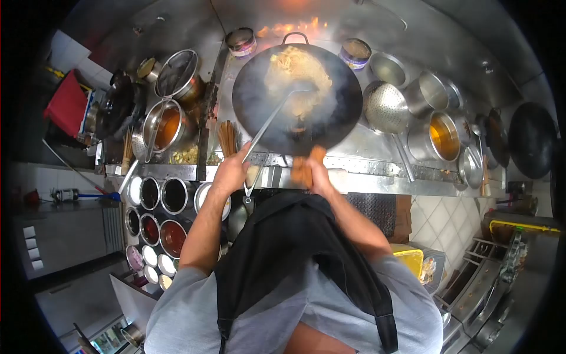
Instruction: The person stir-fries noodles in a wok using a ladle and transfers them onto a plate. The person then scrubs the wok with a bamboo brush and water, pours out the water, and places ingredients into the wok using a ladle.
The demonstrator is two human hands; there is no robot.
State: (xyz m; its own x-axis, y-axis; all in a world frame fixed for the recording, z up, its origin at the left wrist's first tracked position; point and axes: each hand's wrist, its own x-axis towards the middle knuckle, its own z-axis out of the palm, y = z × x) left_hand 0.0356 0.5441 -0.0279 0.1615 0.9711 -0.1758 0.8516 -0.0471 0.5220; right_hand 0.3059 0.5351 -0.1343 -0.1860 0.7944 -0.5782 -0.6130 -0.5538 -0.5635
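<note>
A large dark wok [250, 112] sits over the burner, with a pale heap of noodle-like food [298, 68] at its far side under steam. My left hand [231, 172] is closed around a long-handled metal wok utensil [266, 125]. Its head rests among the food; steam blurs its shape. At the wok's near edge, my right hand [321, 177] grips a folded orange-brown cloth [303, 172]. Whatever lies under that cloth is hidden.
Flames [295, 27] rise behind the wok. A perforated strainer [385, 106] and a pot of amber liquid [433, 153] stand right. Left are a sieve over a pot [160, 127], a bamboo brush [226, 138] and several sauce containers [173, 236].
</note>
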